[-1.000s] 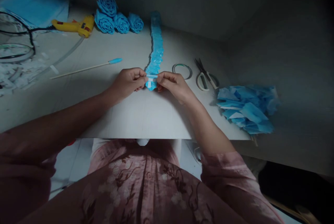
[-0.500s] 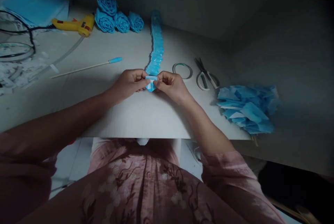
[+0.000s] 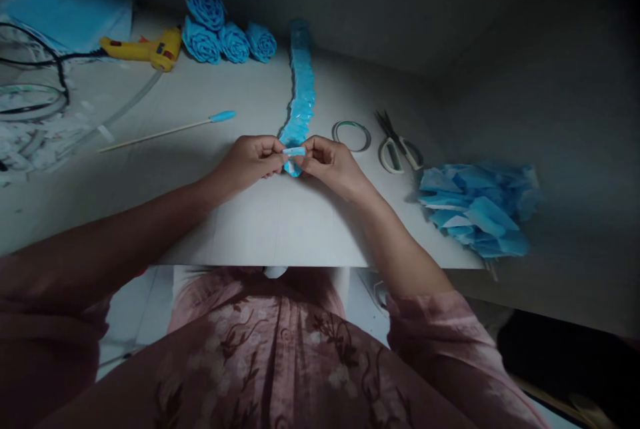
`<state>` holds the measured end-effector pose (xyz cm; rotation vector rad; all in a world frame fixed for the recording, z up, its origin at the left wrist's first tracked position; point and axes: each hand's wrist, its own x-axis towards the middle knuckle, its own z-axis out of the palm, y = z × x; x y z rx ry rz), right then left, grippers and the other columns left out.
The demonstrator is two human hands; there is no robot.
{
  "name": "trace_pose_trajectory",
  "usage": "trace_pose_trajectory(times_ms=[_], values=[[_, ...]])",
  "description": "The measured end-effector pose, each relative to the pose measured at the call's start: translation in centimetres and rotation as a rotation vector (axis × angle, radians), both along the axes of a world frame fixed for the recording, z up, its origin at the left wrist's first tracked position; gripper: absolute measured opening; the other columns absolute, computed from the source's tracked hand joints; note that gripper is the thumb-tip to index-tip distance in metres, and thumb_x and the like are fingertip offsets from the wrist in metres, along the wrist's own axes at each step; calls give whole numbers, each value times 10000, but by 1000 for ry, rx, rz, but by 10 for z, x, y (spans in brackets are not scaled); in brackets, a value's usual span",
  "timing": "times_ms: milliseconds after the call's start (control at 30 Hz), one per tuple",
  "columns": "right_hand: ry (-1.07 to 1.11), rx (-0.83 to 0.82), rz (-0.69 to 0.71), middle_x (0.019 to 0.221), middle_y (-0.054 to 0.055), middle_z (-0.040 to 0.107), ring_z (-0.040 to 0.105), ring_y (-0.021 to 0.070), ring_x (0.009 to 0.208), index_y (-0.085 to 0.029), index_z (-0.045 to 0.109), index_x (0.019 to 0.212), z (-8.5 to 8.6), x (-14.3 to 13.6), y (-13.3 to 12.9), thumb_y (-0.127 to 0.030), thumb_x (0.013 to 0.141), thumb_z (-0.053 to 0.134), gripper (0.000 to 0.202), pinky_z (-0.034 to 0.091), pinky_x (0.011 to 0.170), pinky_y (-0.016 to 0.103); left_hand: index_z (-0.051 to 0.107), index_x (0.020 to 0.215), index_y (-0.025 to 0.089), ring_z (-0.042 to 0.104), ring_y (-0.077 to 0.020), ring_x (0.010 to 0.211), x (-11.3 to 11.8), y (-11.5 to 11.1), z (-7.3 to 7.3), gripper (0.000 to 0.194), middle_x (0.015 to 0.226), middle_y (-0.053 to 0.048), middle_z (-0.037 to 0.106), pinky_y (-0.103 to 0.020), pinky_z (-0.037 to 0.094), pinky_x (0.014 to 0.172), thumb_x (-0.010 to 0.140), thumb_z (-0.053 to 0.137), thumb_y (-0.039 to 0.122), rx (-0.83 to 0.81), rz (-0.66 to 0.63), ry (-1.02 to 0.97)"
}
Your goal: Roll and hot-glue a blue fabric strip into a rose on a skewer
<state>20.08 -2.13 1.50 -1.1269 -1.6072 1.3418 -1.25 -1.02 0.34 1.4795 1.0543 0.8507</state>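
A long pleated blue strip (image 3: 303,92) runs from the back of the white table toward me. Its near end is pinched between both hands, with a small folded edge showing pale on top. My left hand (image 3: 255,162) grips this end from the left, thumb and fingers pressed together. From the right, my right hand (image 3: 327,162) pinches the same end. The fingertips of the two hands are close together. Just right of the strip lies a thin ring (image 3: 369,137), and beyond it scissors (image 3: 395,142) with pale handles.
Several rolled blue flowers (image 3: 234,42) sit at the back beside a yellow glue gun (image 3: 145,51). A blue-tipped stick (image 3: 165,135) lies left of my hands. Blue sheets (image 3: 75,12) and white scraps are far left; a blue bunch (image 3: 480,209) rests right.
The folded near end of the strip has tilted and now looks narrower between my fingertips. Both hands keep their hold; the whole view has shifted slightly.
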Motion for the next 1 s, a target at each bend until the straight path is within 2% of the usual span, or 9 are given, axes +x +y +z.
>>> trace_pose_trajectory(times_ms=[267, 433, 533, 700, 800, 900, 1000], values=[[-23, 32, -12, 720, -60, 522, 436, 120, 694, -238, 553, 765, -6, -3, 1, -695, 780, 932, 594, 352, 674, 297, 683, 838, 175, 553, -100, 557, 1, -1, -1, 160, 637, 22, 623, -194, 426, 534, 869, 822, 249, -15, -10, -11], [-2, 46, -33, 708, -62, 497, 418, 118, 685, -241, 543, 744, -7, -5, 0, -582, 808, 921, 513, 353, 674, 299, 680, 770, 174, 537, -97, 555, 0, -1, -1, 154, 629, 9, 626, -203, 419, 543, 844, 804, 227, -27, 4, -44], [26, 25, -32, 724, -51, 533, 441, 125, 703, -239, 565, 754, -9, -5, 1, -540, 820, 911, 464, 382, 689, 300, 679, 756, 177, 528, -100, 550, 0, -1, -1, 143, 617, 6, 621, -210, 414, 537, 834, 793, 217, -40, 15, -75], [81, -44, -5, 771, -23, 623, 564, 151, 754, -229, 656, 827, -8, -1, 2, -604, 791, 946, 476, 500, 755, 319, 664, 737, 176, 525, -100, 550, 0, -2, 2, 142, 611, 5, 618, -213, 416, 540, 822, 776, 195, -45, 28, -93], [93, -60, -5, 824, 5, 679, 618, 164, 795, -222, 705, 884, -2, 2, 1, -641, 829, 925, 477, 542, 796, 325, 641, 716, 177, 520, -97, 543, 0, -2, 5, 160, 612, 6, 619, -210, 413, 538, 822, 760, 179, -54, 41, -105], [90, -46, -17, 803, 6, 665, 616, 161, 788, -217, 706, 855, 1, 3, 0, -664, 858, 905, 490, 528, 778, 316, 632, 711, 179, 520, -97, 538, 0, -2, 7, 177, 608, 8, 618, -208, 416, 538, 836, 757, 166, -58, 46, -113], [49, -26, -19, 745, -6, 631, 558, 152, 737, -224, 663, 792, -1, 3, 1, -693, 826, 929, 541, 479, 718, 306, 634, 705, 178, 513, -98, 532, 1, -2, 6, 191, 603, 4, 621, -210, 413, 533, 853, 753, 158, -60, 56, -117]])
